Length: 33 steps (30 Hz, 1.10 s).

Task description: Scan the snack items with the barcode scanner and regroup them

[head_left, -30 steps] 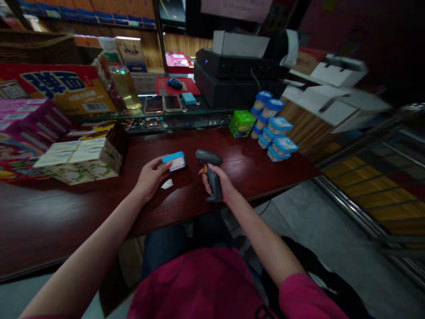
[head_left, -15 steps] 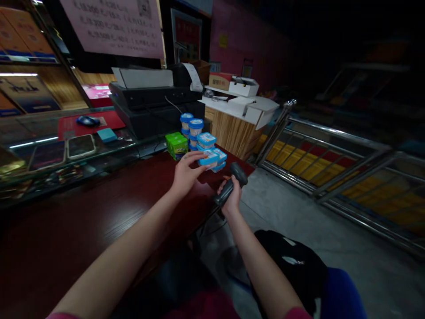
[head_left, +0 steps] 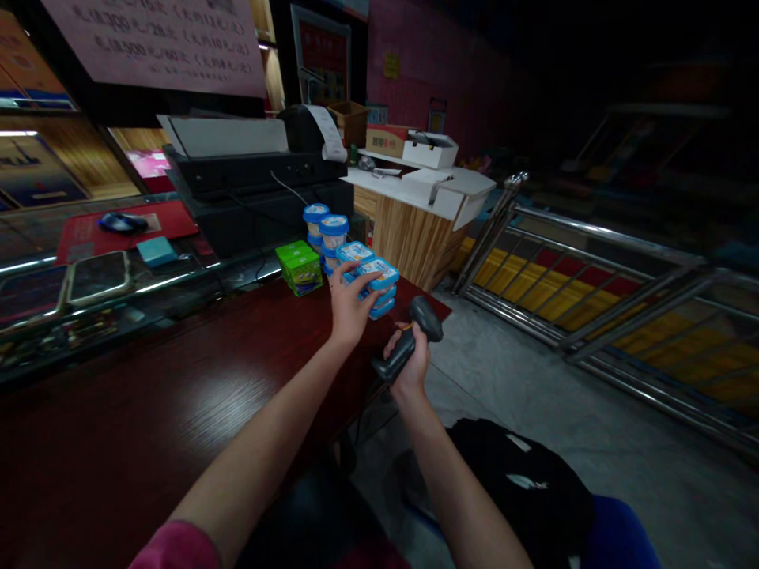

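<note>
My left hand has its fingers and thumb spread around the near side of a blue-lidded plastic tub, at the top of the front stack. More rectangular blue-lidded tubs sit beneath it, and another is just behind. My right hand is wrapped round the handle of a black barcode scanner, its head pointing up and away near the table's right edge. Round blue-lidded tubs are stacked behind the left fingers. Green packs stand to their left.
The dark red table meets a glass counter with a mouse and phones on it. A black cash register machine stands behind. Metal railings are at right; a black bag or garment lies on a blue seat below.
My left hand has moved slightly right and down, with the held tub now atop the front stack. The scanner stays in my right hand, tilted a little differently. The view has shifted right.
</note>
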Available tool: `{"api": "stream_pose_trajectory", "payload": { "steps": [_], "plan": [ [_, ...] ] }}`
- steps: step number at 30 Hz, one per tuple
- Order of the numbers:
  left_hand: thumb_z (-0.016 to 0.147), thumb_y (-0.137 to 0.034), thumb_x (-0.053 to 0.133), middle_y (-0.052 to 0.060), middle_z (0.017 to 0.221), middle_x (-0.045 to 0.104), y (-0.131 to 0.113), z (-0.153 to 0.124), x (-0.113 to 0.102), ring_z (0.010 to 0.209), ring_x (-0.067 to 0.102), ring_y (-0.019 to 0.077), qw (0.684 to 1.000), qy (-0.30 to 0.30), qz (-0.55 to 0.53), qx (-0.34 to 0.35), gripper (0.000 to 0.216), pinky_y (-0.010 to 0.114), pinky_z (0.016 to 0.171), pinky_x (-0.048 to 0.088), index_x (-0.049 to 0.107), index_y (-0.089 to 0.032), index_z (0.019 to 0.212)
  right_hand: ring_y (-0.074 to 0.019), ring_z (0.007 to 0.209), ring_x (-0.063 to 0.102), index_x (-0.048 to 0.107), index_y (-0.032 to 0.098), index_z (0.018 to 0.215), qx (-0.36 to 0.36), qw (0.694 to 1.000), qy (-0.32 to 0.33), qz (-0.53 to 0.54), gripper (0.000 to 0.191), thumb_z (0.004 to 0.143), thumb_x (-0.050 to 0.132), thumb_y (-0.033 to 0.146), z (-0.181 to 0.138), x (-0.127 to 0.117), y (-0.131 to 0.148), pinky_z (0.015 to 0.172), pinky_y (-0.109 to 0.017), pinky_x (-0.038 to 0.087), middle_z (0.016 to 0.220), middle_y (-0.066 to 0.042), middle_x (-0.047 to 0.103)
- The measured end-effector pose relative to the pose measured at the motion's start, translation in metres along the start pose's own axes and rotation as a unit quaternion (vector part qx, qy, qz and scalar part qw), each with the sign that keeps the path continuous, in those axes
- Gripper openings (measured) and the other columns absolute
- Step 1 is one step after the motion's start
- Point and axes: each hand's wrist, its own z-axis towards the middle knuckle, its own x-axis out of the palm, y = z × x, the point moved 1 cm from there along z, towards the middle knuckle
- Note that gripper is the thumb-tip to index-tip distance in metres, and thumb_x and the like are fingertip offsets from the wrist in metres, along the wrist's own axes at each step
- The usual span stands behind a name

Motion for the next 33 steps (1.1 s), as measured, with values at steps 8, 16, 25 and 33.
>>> {"api": "stream_pose_trajectory", "payload": {
  "steps": [8, 16, 25, 33],
  "plan": [
    [0.079, -0.04, 0.086, 0.012, 0.146, 0.038, 0.006, -0.026, -0.02, 0.136, 0.043, 0.0348, 0.998, 0.034, 0.048, -0.024, 0.071, 0.055, 0.12, 0.038, 0.057, -0.037, 0.143, -0.0075, 0.042, 0.049, 0.063, 0.019, 0.087, 0.029, 0.999, 0.004, -0.022, 0.037, 0.075, 0.071, 0.054, -0.008, 0.001, 0.006, 0.039, -0.02, 0.04, 0.06, 0.007, 0.054],
    [0.091, -0.034, 0.073, 0.013, 0.139, 0.039, 0.02, -0.118, -0.2, 0.133, 0.048, 0.0285, 0.98, 0.038, 0.189, -0.038, 0.061, 0.047, 0.114, 0.049, 0.047, -0.031, 0.146, -0.0091, 0.043, 0.053, 0.069, 0.017, 0.086, 0.135, 0.979, 0.101, -0.115, 0.036, 0.072, 0.078, 0.048, -0.074, 0.018, -0.015, 0.037, -0.02, 0.044, 0.061, 0.004, 0.059],
    [0.086, -0.039, 0.077, 0.013, 0.127, 0.05, -0.004, -0.212, -0.428, 0.128, 0.047, 0.0328, 0.876, -0.146, 0.448, -0.105, 0.053, 0.056, 0.119, 0.035, 0.055, -0.026, 0.132, -0.0099, 0.038, 0.051, 0.071, 0.015, 0.083, 0.384, 0.819, 0.369, -0.214, 0.04, 0.07, 0.084, 0.05, -0.188, 0.102, -0.105, 0.031, -0.021, 0.044, 0.06, 0.002, 0.06],
    [0.075, -0.047, 0.085, 0.017, 0.152, 0.04, -0.024, -0.244, -0.522, 0.154, 0.021, 0.0425, 0.852, -0.201, 0.435, -0.209, 0.082, 0.057, 0.13, 0.007, 0.053, -0.025, 0.146, -0.0104, 0.038, 0.051, 0.069, 0.015, 0.081, 0.431, 0.735, 0.479, -0.211, 0.036, 0.077, 0.078, 0.049, -0.256, 0.153, -0.178, 0.032, -0.022, 0.044, 0.058, 0.002, 0.061]
  ]
}}
